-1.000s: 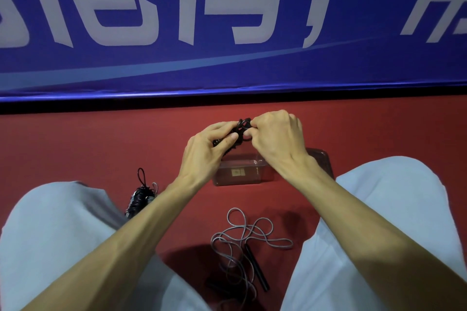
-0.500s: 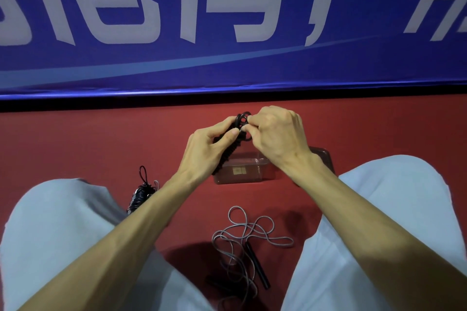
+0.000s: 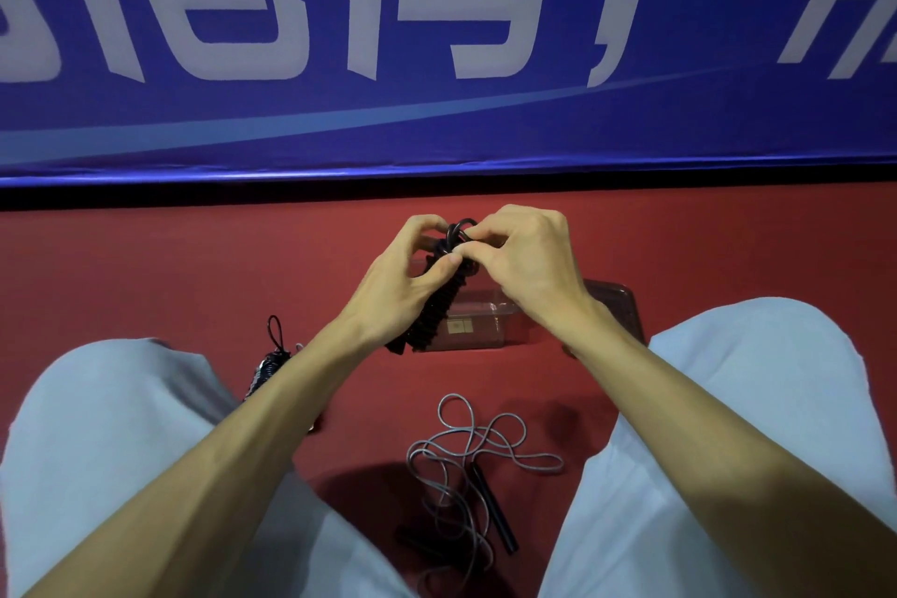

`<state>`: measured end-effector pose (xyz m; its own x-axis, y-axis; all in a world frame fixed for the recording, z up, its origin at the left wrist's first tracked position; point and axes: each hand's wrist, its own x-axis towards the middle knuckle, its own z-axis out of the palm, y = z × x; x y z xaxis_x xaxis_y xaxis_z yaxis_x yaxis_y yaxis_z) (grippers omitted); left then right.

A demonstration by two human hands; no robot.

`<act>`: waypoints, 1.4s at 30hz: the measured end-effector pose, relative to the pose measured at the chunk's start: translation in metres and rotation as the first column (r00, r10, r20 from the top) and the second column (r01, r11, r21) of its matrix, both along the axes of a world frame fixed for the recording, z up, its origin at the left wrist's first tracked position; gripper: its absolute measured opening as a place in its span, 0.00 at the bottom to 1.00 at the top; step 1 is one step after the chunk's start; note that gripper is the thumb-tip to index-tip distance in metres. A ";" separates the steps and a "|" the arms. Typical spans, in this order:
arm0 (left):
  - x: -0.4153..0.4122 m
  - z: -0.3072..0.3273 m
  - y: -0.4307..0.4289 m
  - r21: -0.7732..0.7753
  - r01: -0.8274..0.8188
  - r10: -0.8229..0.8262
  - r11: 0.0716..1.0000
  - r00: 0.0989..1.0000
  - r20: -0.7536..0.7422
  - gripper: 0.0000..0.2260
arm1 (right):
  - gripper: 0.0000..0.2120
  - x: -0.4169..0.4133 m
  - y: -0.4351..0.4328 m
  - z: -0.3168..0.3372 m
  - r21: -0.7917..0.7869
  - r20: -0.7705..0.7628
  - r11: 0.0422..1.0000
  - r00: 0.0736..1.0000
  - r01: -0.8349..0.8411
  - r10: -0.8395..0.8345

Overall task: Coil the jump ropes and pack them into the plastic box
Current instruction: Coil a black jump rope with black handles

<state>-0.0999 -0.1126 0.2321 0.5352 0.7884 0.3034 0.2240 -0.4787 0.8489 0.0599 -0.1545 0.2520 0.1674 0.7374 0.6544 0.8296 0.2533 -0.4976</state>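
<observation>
A black jump rope [image 3: 433, 316], wound tightly round its handles into a bundle, hangs slanted between my hands above the floor. My left hand [image 3: 403, 287] grips its upper part, thumb against the coil. My right hand [image 3: 524, 257] pinches the small end loop at the top. Just behind and below lies the clear plastic box [image 3: 478, 323], partly hidden by my right wrist; its contents cannot be made out. A second coiled black rope [image 3: 269, 362] lies by my left knee. A loose grey rope [image 3: 466, 456] with black handles sprawls between my legs.
I sit on a red floor [image 3: 170, 282] with both knees in light trousers spread to either side. A blue banner [image 3: 437, 63] with white characters runs across the back. A dark lid [image 3: 616, 301] lies to the right of the box.
The bundle has tilted more upright and hangs lower, showing more of its length below my left hand. Both hands stayed at the top loop.
</observation>
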 end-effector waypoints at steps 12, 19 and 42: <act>0.003 -0.002 -0.001 -0.151 0.006 0.019 0.989 0.986 0.166 0.09 | 0.09 0.004 -0.004 -0.002 -0.036 0.108 0.995 0.989 -0.096 0.100; -0.002 0.004 -0.004 -0.095 0.046 -0.041 0.994 0.998 0.046 0.12 | 0.05 -0.004 -0.006 -0.005 0.017 0.005 1.000 1.000 -0.018 0.018; -0.009 -0.001 0.008 0.327 -0.134 0.275 0.935 0.858 -0.434 0.20 | 0.03 -0.002 -0.004 -0.009 -0.350 0.010 0.924 0.986 -0.150 0.164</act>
<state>-0.1092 -0.1045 0.2307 0.5037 0.8171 0.2803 0.6776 -0.5750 0.4585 0.0577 -0.1584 0.2430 0.0107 0.9344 0.3561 0.8134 0.1990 -0.5466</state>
